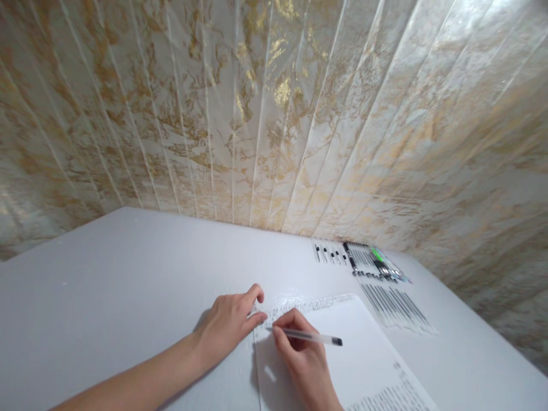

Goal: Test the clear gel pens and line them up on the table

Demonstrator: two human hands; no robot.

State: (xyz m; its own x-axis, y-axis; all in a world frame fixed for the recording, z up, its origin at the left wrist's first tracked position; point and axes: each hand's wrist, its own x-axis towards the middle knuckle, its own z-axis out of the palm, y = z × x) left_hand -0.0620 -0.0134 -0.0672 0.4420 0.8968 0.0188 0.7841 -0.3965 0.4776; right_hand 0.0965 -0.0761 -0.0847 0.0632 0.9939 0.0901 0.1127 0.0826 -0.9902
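Note:
My right hand point(302, 357) grips a clear-barrelled pen point(317, 337) with a dark end, its tip down at the upper left of a white sheet of paper point(355, 348). Rows of small dark handwriting run along the sheet's top, with more near its bottom right. Just left of the pen tip, my left hand point(229, 319) rests at the paper's left edge, its thumb and forefinger apart. Its other fingers are partly hidden.
On the white table point(128, 291), a row of thin dark refills point(398, 305) lies right of the paper. Behind them is a group of pens point(363, 260), with several clear, black-marked pieces point(329, 255) beside it. Gold-patterned pleated sheeting point(257, 114) rises behind the table.

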